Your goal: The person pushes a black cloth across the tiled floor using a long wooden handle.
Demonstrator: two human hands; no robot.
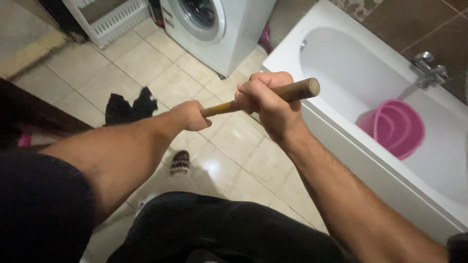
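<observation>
A white bathtub (292,51) runs along the right, its near rim passing just under the raised hands, with a pink bucket (397,127) lying inside and a metal tap (429,68) on the far wall. A white washing machine (219,29) stands at the far end, close to the tub's corner. Between them the beige tiled floor (146,63) lies open, broken by a dark cloth (129,107) and a slipper (180,163). A wooden stick (292,90) slants across mid-air. The right hand (265,104) is wrapped tight near its upper end; the left hand (191,116) is fisted round it lower down.
</observation>
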